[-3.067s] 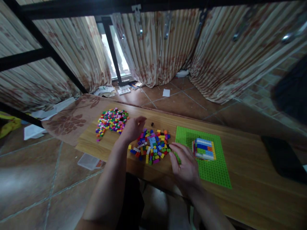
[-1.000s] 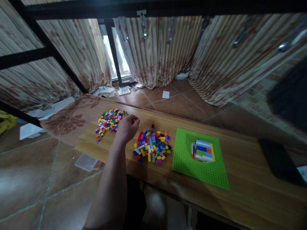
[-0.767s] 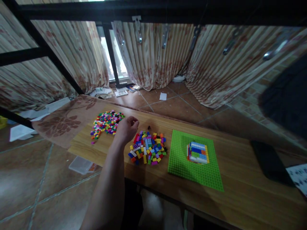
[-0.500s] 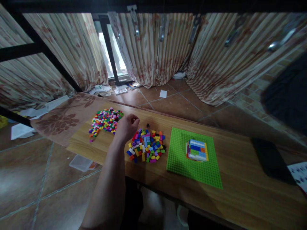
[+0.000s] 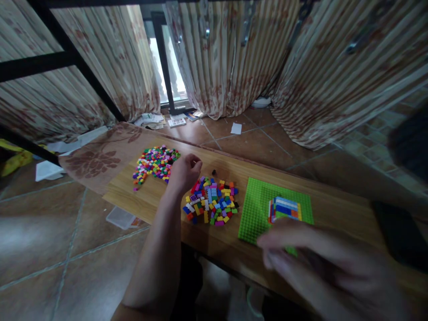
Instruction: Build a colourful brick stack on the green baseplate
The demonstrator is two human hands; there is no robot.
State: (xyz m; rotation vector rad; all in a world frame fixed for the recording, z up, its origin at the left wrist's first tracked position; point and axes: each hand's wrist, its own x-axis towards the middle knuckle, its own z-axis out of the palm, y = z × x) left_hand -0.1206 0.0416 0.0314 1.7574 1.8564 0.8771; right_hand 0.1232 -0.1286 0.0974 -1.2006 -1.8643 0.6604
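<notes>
My left hand (image 5: 185,171) rests on the wooden table (image 5: 334,214) in a loose fist, between a far pile of small coloured bricks (image 5: 155,162) and a nearer pile of larger bricks (image 5: 211,202). I cannot see anything in its curled fingers. My right hand (image 5: 321,263) is close to the camera and blurred, fingers stretched out to the left, over the near edge of a green baseplate (image 5: 259,209). A small multicoloured brick block (image 5: 284,208) stands on that plate, beyond the fingertips.
A dark flat object (image 5: 399,232) lies on the table at the right. A patterned brown cloth (image 5: 96,154) covers the table's left end. Curtains (image 5: 234,58) and a black metal frame (image 5: 50,60) stand behind. Papers (image 5: 236,128) and a clear plastic lid (image 5: 119,217) lie on the tiled floor.
My right hand, out of view for the last second, has come in from the lower right over the baseplate's near edge. The left fist has stayed between the piles.
</notes>
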